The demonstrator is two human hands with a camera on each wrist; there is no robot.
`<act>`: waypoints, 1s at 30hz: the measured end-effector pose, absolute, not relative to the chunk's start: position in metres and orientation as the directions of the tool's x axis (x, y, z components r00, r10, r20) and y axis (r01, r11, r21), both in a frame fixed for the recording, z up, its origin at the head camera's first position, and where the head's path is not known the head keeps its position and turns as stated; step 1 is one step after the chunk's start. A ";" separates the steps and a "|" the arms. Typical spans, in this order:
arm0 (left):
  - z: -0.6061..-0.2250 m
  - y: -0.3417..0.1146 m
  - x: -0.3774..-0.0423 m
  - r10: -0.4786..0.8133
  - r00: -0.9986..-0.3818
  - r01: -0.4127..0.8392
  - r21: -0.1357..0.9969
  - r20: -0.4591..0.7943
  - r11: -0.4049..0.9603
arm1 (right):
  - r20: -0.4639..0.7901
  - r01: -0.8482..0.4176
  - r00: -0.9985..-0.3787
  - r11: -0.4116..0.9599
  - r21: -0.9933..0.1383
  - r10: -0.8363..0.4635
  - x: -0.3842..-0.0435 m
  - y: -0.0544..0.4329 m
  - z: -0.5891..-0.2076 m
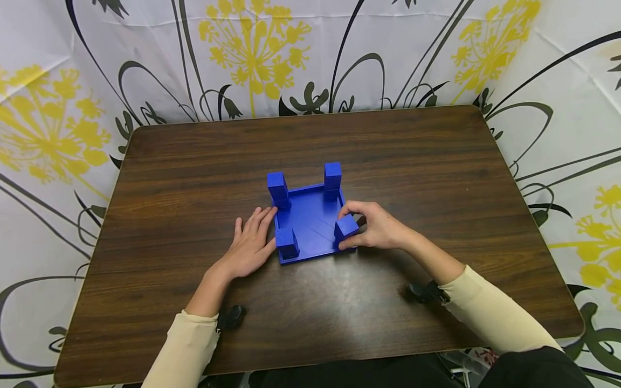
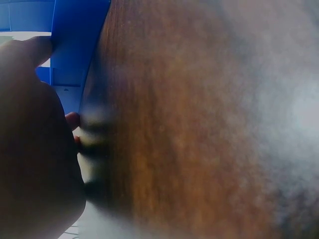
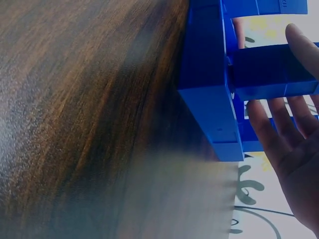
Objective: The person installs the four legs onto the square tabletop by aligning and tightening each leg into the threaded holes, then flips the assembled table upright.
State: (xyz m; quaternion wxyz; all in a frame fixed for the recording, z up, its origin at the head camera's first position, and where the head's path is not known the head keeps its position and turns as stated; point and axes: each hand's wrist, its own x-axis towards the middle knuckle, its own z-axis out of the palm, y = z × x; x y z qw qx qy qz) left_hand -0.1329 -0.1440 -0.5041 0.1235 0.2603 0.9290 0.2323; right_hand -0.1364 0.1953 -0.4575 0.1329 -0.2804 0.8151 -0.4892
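Observation:
A shallow blue square tray (image 1: 310, 218) with low walls lies on the table, a blue post at each corner. My right hand (image 1: 380, 226) pinches the near-right blue post (image 1: 346, 227) between thumb and fingers; it leans a little in the head view. In the right wrist view, that post (image 3: 274, 72) stands out from the tray base, with the fingers around it. Along the tray's left wall rests my left hand (image 1: 249, 245), fingers extended, its thumb by the near-left post (image 1: 287, 243). The far-left post (image 1: 278, 189) and far-right post (image 1: 332, 179) stand upright, untouched.
The brown wood-grain table (image 1: 204, 172) has its far edge against a white curtain (image 1: 310, 54) with yellow and grey plant prints. Dark wrist straps with small devices (image 1: 232, 318) sit on both forearms, close over the tabletop.

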 end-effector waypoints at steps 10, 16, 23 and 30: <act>-0.502 -0.143 -0.133 0.537 -0.835 0.420 0.488 -0.124 0.766 | 0.026 -0.360 -0.730 0.353 -0.864 -0.683 -0.141 0.201 -0.453; -0.503 -0.144 -0.134 0.538 -0.834 0.421 0.489 -0.122 0.764 | 0.031 -0.326 -0.624 0.224 -0.918 -0.781 -0.147 0.205 -0.451; -0.503 -0.144 -0.133 0.537 -0.835 0.420 0.489 -0.121 0.764 | 0.058 -0.308 -0.539 0.132 -0.942 -0.840 -0.149 0.207 -0.451; -0.503 -0.143 -0.133 0.538 -0.836 0.423 0.496 -0.109 0.758 | 0.045 -0.298 -0.544 0.143 -0.944 -0.838 -0.148 0.209 -0.451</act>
